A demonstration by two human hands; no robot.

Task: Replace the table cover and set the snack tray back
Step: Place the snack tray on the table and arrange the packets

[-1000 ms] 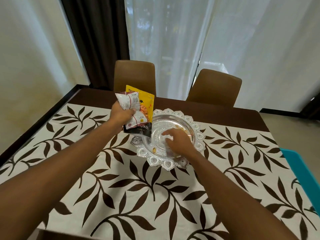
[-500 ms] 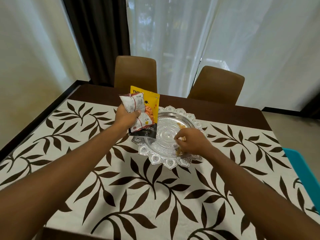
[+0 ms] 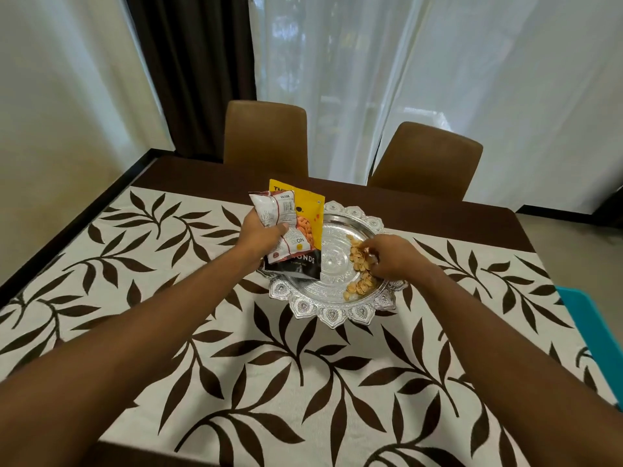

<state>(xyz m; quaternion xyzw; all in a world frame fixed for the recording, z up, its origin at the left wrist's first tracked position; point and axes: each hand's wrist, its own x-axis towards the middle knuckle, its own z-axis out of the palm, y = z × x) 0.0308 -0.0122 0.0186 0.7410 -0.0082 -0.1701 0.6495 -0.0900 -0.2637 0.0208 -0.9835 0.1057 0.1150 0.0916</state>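
Two hands: both reach over the silver embossed round tray with a scalloped rim (image 3: 332,313), which sits just right of centre in the frame.
Cover: cream cloth printed with brown leaf sprays (image 3: 236,348), laid flat over the dark wooden surface (image 3: 404,203); the bare wood shows only along the far edge, so the cover looks to be already replaced.
Tray place: it rests on the cloth toward the far middle of the surface, below the two brown chair backs (image 3: 266,136) at the top of the frame.
Left hand (image 3: 261,235): its grip is clenched around two snack packets held upright together, a white-and-red foil pouch (image 3: 279,219) in front of a yellow-and-black almond bag (image 3: 305,244); their lower ends hang over the tray's left rim.
Right hand (image 3: 392,256): fingers curled down among pale nut shells (image 3: 360,264) strewn along the tray's right half; whether it pinches any shells, I cannot tell.
Key relation: the packets stand with their long axis vertical, just left of and above the tray's open centre, so the left hand is the nearer one for laying them in.
Step, as I judge it: tidying the tray's contents before the packets go down.
Risk: the shells are loose and could scatter over the rim onto the cloth.
Right edge: a teal object (image 3: 593,332), partly cut off.
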